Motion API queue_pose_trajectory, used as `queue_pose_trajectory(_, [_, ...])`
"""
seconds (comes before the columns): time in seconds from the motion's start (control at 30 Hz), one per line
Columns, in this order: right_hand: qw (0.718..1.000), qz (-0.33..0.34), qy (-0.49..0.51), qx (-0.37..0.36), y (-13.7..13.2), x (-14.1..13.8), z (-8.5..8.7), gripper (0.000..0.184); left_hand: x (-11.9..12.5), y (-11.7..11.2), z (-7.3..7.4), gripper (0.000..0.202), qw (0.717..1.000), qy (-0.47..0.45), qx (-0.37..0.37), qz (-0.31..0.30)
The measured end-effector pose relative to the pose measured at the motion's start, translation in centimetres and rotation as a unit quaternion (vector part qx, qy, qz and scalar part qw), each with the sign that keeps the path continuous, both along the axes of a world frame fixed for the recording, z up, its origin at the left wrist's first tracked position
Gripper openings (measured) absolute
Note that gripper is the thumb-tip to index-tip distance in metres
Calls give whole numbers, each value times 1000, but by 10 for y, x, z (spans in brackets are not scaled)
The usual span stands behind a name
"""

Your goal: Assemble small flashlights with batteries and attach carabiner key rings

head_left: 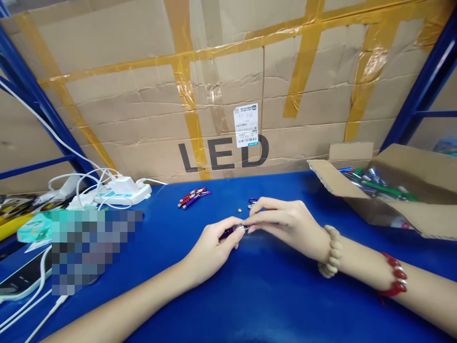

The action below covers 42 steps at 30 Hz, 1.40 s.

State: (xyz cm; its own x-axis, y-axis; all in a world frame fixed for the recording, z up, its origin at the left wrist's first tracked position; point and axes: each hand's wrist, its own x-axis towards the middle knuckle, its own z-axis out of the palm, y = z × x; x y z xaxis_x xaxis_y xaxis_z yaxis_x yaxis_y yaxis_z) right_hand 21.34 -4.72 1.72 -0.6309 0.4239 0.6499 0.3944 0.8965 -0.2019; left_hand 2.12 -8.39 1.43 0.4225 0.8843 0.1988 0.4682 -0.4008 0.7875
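Note:
My left hand [214, 245] is closed around a small dark pen-shaped light [232, 231] with a silver end, held just above the blue table [264, 295]. My right hand [285, 221] pinches that silver end with thumb and fingertips. Two small round button cells [244, 208] lie on the table just beyond my fingers. A purple clip [253, 200] shows behind my right hand. Farther back left lies a small bunch of red and purple pen lights [192, 196].
An open cardboard box [400, 209] with several coloured pen lights stands at the right. A white power strip with chargers and cables [121, 190] sits at the back left. A phone [24, 281] and a blurred patch lie at the left. A taped cardboard wall marked LED [224, 155] closes the back.

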Motion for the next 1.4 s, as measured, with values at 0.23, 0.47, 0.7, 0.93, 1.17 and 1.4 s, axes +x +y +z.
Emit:
queue_pose_trajectory(0.23, [994,8,53,-95,4,-2,4,19,0,2,-3,24,998,43,42,-19])
queue_pose_trajectory(0.47, [985,0,36,-169,4,-3,4,25,-2,-3,-8,20,987,81,124,-59])
queue_pose_trajectory(0.7, [978,-41,6,-203,1,-7,1,12,-4,-3,-14,21,977,77,190,-56])
queue_pose_trajectory(0.93, [936,-67,38,-344,3,-11,-4,15,-4,0,-13,22,976,78,201,-36])
queue_pose_trajectory(1.17, [879,-38,44,-473,6,-10,-6,22,-4,-1,-13,25,975,74,206,-30])
queue_pose_trajectory(1.4, [877,-32,58,-477,4,-11,-1,24,-1,-2,-12,30,982,45,181,-6])
